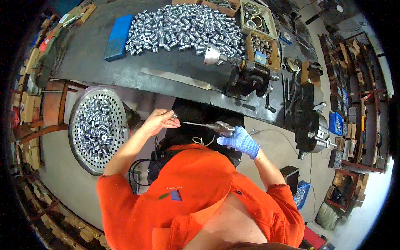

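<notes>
My bare left hand [161,121] pinches a small shiny metal sleeve [175,116] between its fingertips, in front of my body and below the bench edge. My right hand [241,141], in a blue and white knit glove, is closed around a grey metal air blow gun [221,128]. The gun's long thin nozzle [195,124] points left toward the sleeve, with its tip a short way from my left fingers. Many similar metal sleeves [183,29] lie heaped on the bench, and more sleeves [96,129] sit on the perforated round seat to my left.
The dark workbench [104,75] spans the front. On it lie a blue box [118,38], a flat metal strip [175,78], a chucked fixture [250,79] and a cardboard box of small parts [262,50]. The round seat's rim [77,146] stands left; a machine head [310,133] stands right.
</notes>
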`<state>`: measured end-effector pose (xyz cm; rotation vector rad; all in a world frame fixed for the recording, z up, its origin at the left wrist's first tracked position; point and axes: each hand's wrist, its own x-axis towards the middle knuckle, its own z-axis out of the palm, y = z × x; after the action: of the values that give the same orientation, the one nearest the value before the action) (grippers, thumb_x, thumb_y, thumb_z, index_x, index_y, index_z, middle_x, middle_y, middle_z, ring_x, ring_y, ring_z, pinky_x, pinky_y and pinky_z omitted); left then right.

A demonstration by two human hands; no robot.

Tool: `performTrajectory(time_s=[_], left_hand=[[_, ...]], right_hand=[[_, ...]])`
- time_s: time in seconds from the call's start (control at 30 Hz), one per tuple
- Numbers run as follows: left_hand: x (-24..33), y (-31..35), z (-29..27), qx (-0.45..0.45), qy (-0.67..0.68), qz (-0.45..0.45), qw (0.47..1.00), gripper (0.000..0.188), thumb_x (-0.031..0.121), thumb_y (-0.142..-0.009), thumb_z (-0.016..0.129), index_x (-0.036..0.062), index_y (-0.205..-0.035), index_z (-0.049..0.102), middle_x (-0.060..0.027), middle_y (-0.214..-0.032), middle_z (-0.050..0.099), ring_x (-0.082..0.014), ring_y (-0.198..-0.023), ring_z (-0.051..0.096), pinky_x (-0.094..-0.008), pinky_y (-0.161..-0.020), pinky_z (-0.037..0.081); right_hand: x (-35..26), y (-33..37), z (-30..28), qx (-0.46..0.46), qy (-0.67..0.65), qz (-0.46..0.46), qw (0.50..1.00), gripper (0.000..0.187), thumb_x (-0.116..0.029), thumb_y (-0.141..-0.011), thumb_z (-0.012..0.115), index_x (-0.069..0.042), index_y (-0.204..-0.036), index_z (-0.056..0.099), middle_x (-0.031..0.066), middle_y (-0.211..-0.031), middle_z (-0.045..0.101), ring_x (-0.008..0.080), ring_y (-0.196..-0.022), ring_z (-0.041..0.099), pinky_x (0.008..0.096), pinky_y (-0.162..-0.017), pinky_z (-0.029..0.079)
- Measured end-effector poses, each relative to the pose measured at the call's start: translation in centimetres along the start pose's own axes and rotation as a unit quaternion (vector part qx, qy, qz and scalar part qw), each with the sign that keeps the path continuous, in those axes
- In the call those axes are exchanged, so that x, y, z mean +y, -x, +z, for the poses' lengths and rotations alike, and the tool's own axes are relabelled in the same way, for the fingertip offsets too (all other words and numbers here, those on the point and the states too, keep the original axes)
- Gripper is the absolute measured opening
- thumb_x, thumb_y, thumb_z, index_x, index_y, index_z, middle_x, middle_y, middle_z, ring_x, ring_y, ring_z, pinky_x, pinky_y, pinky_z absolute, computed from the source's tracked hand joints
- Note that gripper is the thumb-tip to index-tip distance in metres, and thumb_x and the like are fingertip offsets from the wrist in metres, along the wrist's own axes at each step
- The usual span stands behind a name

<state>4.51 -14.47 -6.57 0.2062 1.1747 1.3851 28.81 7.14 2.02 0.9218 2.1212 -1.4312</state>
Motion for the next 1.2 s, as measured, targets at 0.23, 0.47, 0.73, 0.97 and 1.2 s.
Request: performTrajectory(time_s=[0.23,0.47,0.73,0.97,1.2], left_hand=[[-0.1,0.5,-2.2,0.074,-0.109,-0.024,0.991,0.032,0.031,-0.086,0.057,0.0000,-0.086,0.052,-0.0135,-0.074,0.062,-0.0220,-0.072,0.064,-0.0329,-0.068,0.054],[-1.6,-1.2,-0.4,0.019,-0.143,-0.013,0.989,0.027,0.027,-0.088,0.053,0.0006,-0.090,0.054,-0.0099,-0.071,0.061,-0.0195,-0.068,0.064,-0.0311,-0.066,0.053],[-1.3,-1.1,-0.5,0.034,-0.171,-0.056,0.983,0.027,0.024,-0.088,0.053,-0.0030,-0.085,0.055,-0.0102,-0.065,0.059,-0.0199,-0.059,0.062,-0.0292,-0.055,0.053],[4.6,2.1,1.9,0.014,-0.151,0.074,0.986,0.023,0.016,-0.085,0.057,-0.0030,-0.097,0.055,-0.0095,-0.072,0.060,-0.0173,-0.068,0.062,-0.0293,-0.063,0.052],[10.7,0.5,3.2,0.003,-0.259,0.233,0.937,0.031,0.006,-0.077,0.062,0.0046,-0.102,0.045,-0.0031,-0.075,0.059,-0.0105,-0.072,0.057,-0.0244,-0.067,0.047]], right_hand=[[6.1,1.9,-4.9,0.005,0.188,0.136,0.973,0.049,-0.050,-0.071,0.062,-0.002,-0.079,0.064,0.0150,-0.065,0.062,0.0265,-0.063,0.063,0.0373,-0.062,0.048],[3.7,3.4,-4.7,0.030,0.128,0.071,0.989,0.042,-0.044,-0.074,0.062,-0.006,-0.091,0.064,0.0143,-0.079,0.064,0.0275,-0.076,0.063,0.0357,-0.067,0.048],[0.5,0.3,-0.2,-0.011,0.116,-0.006,0.993,0.044,-0.048,-0.074,0.060,-0.005,-0.084,0.063,0.0165,-0.070,0.062,0.0341,-0.067,0.060,0.0402,-0.062,0.046],[-1.4,-1.3,2.3,-0.017,0.064,-0.101,0.993,0.045,-0.047,-0.070,0.065,-0.003,-0.077,0.064,0.0160,-0.067,0.062,0.0288,-0.063,0.060,0.0358,-0.061,0.046],[1.9,-7.0,6.9,-0.056,-0.053,-0.144,0.987,0.057,-0.038,-0.067,0.072,0.003,-0.105,0.058,0.0134,-0.084,0.064,0.0180,-0.074,0.061,0.0286,-0.069,0.047]])
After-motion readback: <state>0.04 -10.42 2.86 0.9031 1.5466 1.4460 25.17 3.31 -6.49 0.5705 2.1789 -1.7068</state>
